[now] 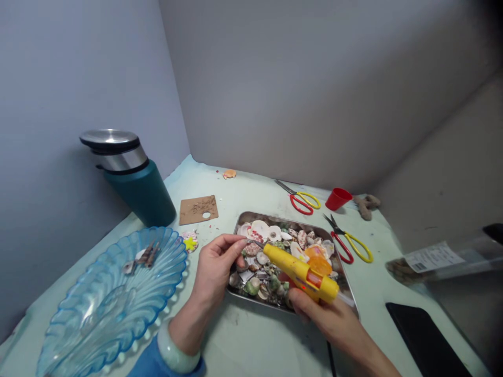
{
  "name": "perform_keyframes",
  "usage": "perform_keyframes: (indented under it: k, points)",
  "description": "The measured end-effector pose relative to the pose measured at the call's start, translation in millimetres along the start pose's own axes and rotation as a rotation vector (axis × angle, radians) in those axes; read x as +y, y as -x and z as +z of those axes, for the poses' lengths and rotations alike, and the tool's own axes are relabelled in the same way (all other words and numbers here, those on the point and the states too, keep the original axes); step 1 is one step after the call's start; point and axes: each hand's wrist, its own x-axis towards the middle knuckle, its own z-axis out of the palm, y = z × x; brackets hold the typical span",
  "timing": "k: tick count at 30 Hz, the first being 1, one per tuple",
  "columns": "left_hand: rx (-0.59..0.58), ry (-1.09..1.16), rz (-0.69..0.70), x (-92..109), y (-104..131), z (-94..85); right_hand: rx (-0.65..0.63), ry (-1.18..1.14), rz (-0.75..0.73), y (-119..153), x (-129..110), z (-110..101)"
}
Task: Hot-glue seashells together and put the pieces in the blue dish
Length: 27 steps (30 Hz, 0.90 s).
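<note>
My right hand [320, 309] is wrapped round the handle of a yellow hot glue gun [288, 263], its nozzle pointing left. Thumb and fingers of my left hand [215, 264] are pinched together right at the nozzle tip. Whatever they pinch is too small to make out. Below both hands lies a metal tray [251, 301] filled with seashells [260, 229], white, striped and greenish. An orange shell [319, 262] shows just behind the glue gun. The gun's body and my hands hide part of the shells.
On the left are a blue shell-shaped dish [98, 309] holding a few small brown pieces [148, 256], and a teal bottle [141, 191]. Brown cardboard [198, 209] lies behind. Two pairs of scissors [301, 204], a red cup [338, 199] and a black phone-like slab [424, 335] are rightward.
</note>
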Motion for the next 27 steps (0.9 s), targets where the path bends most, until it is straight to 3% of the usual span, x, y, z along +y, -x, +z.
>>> perform_keyframes:
  k: [12,27]
  points:
    - [-0.003,-0.018,0.007,-0.2,-0.6,1.2,-0.034,0.027,0.065,0.7,0.8,0.4]
    - [0.000,-0.025,0.020,-0.2,-0.1,-0.2,-0.014,0.015,0.023,0.1,-1.4,1.5]
